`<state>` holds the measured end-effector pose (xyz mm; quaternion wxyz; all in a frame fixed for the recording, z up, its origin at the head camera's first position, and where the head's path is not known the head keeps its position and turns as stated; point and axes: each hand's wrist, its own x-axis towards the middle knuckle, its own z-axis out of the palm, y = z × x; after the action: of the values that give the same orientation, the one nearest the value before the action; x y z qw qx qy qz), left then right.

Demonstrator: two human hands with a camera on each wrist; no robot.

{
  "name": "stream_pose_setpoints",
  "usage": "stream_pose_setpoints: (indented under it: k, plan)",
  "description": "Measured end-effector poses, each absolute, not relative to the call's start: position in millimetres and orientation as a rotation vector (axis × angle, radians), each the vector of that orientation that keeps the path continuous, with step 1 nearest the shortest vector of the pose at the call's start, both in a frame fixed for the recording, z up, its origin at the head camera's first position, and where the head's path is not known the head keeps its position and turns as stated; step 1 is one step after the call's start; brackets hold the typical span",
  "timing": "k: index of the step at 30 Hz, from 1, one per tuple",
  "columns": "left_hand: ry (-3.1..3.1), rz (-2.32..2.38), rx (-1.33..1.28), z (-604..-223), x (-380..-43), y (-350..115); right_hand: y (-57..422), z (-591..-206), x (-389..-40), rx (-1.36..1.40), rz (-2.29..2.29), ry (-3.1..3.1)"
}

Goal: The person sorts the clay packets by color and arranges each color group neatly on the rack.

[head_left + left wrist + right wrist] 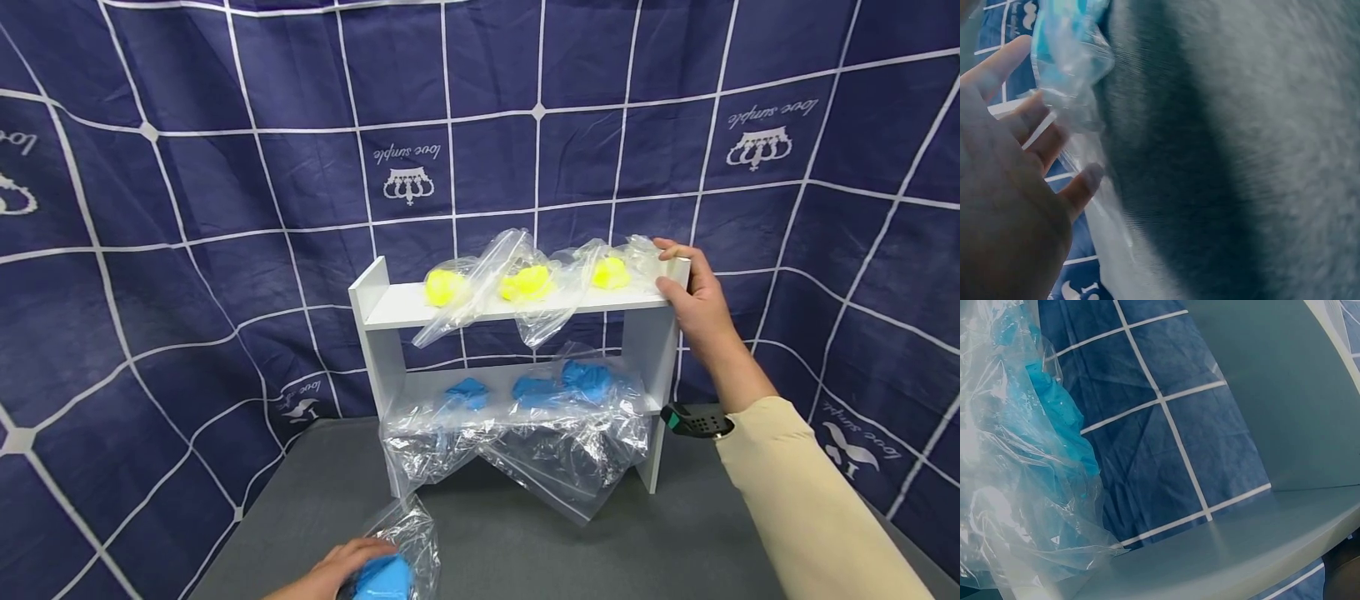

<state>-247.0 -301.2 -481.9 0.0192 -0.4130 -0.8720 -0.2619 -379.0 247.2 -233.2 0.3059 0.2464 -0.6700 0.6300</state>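
Note:
At the bottom of the head view my left hand (pixel 341 567) lies against a blue lump in a clear plastic bag (pixel 384 577). In the left wrist view its fingers are spread and loosely bent, with the fingertips at the bag (pixel 1075 69). My right hand (pixel 699 293) grips the top of the right side panel of a white shelf unit (pixel 517 315), thumb on the inner side. Beside those fingers, clear bags with yellow lumps (pixel 527 283) lie on the upper shelf. The right wrist camera sees a bagged blue lump (pixel 1054 419), but not that hand's fingers.
Bagged blue lumps (pixel 587 379) sit on the lower shelf, their clear plastic (pixel 570 467) hanging over its front edge. The unit stands on a dark grey surface (pixel 517 550). A navy cloth with white grid lines (pixel 495 158) surrounds it behind and at the sides.

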Motion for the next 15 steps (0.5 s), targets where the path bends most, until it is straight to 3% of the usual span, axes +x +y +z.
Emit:
stream_pose_setpoints:
  k: [9,15]
  plan:
    - [-3.002,-0.753,-0.963,-482.3,-250.2,-298.0,246.9,-233.4,-376.7,0.644,1.659,-1.783]
    - [-2.947,-0.762,-0.999,-478.6,-249.6,-294.2,246.2,-233.0,-378.1,0.632,1.653,-1.777]
